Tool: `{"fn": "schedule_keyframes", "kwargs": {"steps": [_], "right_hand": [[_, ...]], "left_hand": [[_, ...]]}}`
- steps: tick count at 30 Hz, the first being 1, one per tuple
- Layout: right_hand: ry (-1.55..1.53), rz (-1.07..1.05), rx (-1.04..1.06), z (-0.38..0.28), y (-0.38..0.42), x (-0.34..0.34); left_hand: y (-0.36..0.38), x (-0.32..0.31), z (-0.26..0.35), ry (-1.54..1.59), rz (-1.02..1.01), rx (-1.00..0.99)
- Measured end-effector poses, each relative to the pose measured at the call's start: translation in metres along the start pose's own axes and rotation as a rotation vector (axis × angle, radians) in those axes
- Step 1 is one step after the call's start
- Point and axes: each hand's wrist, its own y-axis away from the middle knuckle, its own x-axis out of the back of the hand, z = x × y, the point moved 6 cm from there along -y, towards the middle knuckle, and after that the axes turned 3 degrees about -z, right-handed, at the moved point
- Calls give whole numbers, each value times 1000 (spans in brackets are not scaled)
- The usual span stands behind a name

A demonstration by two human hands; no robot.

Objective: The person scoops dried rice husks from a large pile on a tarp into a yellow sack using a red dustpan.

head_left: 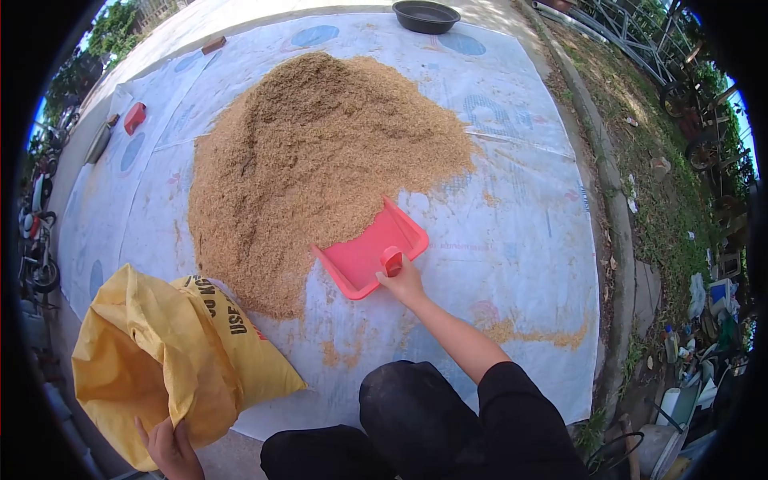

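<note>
My right hand [405, 282] is closed around the handle of a red plastic dustpan [370, 252]. The dustpan lies on the sheet with its front edge pushed into a large heap of golden-brown husks [320, 152]. Down at the lower left, my left hand [170, 450] pinches the rim of a yellow woven sack [208, 344]. The sack's mouth gapes toward me, and dark print shows on its side. What lies deep inside the sack is hidden.
A pale printed sheet [528, 240] spreads under the heap. At its far edge sits a black basin [426, 16]. A red object [135, 118] and a brick [214, 45] rest on the left side. A concrete curb [608, 184] runs along the right, with clutter beyond.
</note>
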Motion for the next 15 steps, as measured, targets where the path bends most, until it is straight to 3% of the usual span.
{"fn": "schedule_keyframes", "kwargs": {"steps": [6,8,15], "right_hand": [[-32,-18,-24,9,-9,0],[28,-26,-27,-2,-36,-22],[57,-30,-64,-16,-75,-57]], "left_hand": [[-7,4,-9,-40,-62,116],[-7,-7,-10,52,81,77],[-13,-11,-7,79,121,41]]}}
